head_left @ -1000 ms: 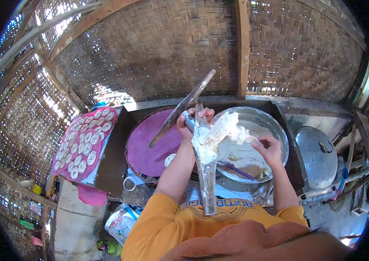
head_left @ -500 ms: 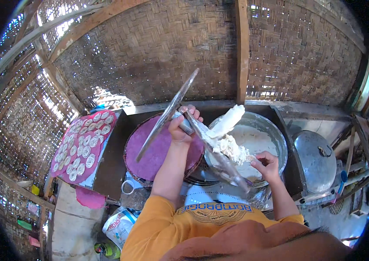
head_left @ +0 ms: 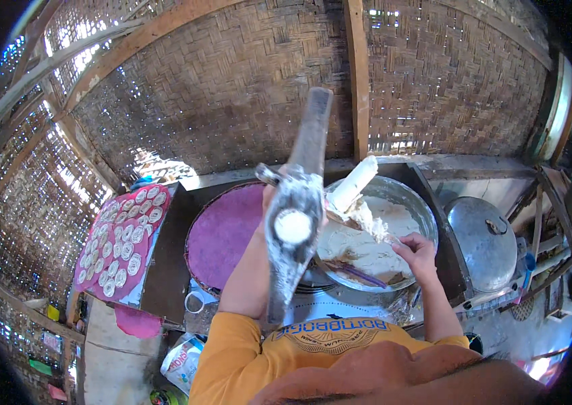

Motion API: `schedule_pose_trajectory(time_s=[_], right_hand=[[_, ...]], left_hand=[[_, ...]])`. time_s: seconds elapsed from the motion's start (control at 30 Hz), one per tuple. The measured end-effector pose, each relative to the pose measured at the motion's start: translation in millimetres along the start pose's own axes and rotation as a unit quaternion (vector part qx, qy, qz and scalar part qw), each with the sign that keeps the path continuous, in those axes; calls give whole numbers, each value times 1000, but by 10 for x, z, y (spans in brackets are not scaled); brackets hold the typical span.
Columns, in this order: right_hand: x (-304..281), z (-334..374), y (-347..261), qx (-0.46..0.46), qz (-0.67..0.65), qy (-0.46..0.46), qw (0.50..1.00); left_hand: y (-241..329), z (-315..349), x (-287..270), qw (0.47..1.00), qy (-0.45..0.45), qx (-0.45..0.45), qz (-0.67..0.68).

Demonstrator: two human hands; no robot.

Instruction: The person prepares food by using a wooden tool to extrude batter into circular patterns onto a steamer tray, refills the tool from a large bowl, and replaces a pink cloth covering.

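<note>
Setting: a work surface against a woven bamboo wall (head_left: 232, 101), seen from above over the person's orange-sleeved arms.

Left hand (head_left: 274, 197): raised in front of the chest and mostly hidden behind the tool it carries; it is clenched round the upper part of the flat metal paddle.

Flat metal paddle (head_left: 294, 229): long, grey, dusted with white, held almost upright and tilted slightly to the right; it crosses the view between the purple disc and the basin.

White round (head_left: 293, 226): a small pale disc lying on the face of the paddle, just below the left hand.

Right hand (head_left: 415, 251): low at the near right rim of the basin, fingers curled; whether it grips anything cannot be told.

White stick (head_left: 352, 183): a pale roller-like piece slanting up from the batter, close to the paddle's right side.

Metal basin (head_left: 423, 214): wide and round, holding whitish batter, directly between the two hands.

Purple disc (head_left: 222, 233): a round cloth-covered surface left of the paddle.

Drying tray (head_left: 119, 237): a pink mat set with rows of small white rounds, well apart at far left.

Metal lid (head_left: 483, 241): domed, right of the basin.
</note>
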State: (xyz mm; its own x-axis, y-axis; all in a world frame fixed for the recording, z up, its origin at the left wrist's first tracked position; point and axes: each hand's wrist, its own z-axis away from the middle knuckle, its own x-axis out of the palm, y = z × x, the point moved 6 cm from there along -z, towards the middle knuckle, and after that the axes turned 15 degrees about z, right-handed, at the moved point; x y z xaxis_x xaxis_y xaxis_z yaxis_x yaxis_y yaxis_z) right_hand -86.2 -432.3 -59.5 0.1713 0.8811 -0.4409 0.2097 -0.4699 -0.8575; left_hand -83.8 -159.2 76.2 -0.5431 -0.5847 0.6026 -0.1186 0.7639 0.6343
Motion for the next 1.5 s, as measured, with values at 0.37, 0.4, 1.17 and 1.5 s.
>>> schedule_pose_trajectory(time_s=[0.37, 0.4, 1.17, 1.5], right_hand=[[113, 87, 121, 24, -27, -4, 999], [101, 98, 106, 20, -29, 2, 999], [-842, 118, -646, -99, 224, 257, 935], [-627, 187, -1558, -369, 428, 238, 790]], left_hand=[[-151, 38, 4, 953, -111, 88, -267], [-139, 61, 49, 927, -131, 123, -329], [-455, 397, 642, 509, -411, 343, -674], [-639, 329, 648, 515, -482, 276, -652]])
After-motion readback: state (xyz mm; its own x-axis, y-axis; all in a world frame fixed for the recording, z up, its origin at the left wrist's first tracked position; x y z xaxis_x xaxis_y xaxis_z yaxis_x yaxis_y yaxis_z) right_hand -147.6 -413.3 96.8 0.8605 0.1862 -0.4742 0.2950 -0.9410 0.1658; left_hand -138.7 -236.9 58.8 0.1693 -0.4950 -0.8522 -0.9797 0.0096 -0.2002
